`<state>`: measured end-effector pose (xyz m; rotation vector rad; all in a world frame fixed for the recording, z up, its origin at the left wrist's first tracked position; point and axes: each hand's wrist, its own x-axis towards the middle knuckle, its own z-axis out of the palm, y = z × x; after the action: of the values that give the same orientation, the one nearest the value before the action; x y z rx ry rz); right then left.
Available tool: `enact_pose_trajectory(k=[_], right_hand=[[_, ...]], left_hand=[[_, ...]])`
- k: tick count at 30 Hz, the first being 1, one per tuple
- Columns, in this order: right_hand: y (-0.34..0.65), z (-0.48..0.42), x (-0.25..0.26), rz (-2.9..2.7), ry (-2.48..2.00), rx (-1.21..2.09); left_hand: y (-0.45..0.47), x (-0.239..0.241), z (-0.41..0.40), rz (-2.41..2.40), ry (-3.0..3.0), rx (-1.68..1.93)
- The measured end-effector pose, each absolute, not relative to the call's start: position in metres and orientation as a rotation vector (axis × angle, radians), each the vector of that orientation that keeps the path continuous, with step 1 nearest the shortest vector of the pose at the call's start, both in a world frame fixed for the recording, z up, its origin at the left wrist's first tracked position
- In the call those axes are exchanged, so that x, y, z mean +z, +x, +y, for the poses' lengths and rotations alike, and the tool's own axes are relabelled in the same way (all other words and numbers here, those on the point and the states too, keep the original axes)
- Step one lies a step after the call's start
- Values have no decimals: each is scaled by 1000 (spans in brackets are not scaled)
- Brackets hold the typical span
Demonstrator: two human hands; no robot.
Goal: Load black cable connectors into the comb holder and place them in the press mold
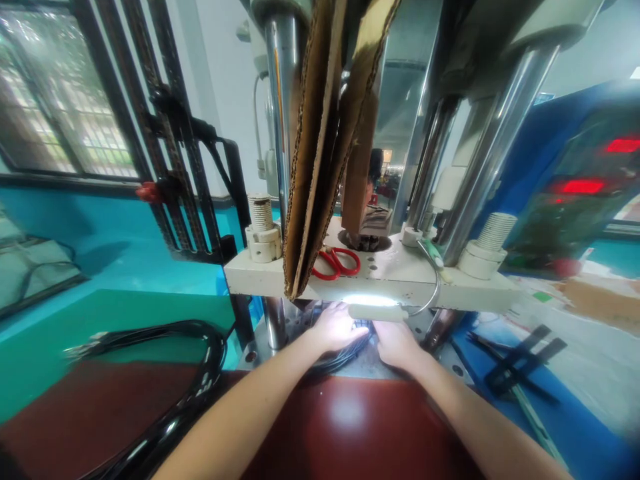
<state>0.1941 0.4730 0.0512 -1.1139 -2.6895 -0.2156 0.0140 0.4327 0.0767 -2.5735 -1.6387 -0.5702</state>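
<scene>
Both my hands are under the front edge of the press plate point(400, 288), close together beneath a lit lamp bar point(379, 313). My left hand point(336, 328) is bent over a bundle of thin black cables point(340, 361), its thumb lying across them; its fingertips are partly hidden. On the other side, my right hand point(396, 341) has its fingers curled in under the lamp, and what they hold is hidden. The cables loop down in front of my left wrist onto the metal lower bed point(373, 365).
Red-handled scissors point(337, 263) and folded cardboard point(313, 173) rest on the plate, between steel columns point(505, 133). A thick black cable coil point(210, 363) lies at left. Dark flat tools point(523, 363) lie on a blue surface at right. A dark red tabletop point(345, 427) is nearest me.
</scene>
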Motion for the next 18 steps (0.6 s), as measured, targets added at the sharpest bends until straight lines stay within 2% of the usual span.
enact_pose_trajectory(k=[18], right_hand=[[173, 491, 73, -2764, -1289, -129]], left_hand=[[16, 67, 447, -1757, -2577, -607]])
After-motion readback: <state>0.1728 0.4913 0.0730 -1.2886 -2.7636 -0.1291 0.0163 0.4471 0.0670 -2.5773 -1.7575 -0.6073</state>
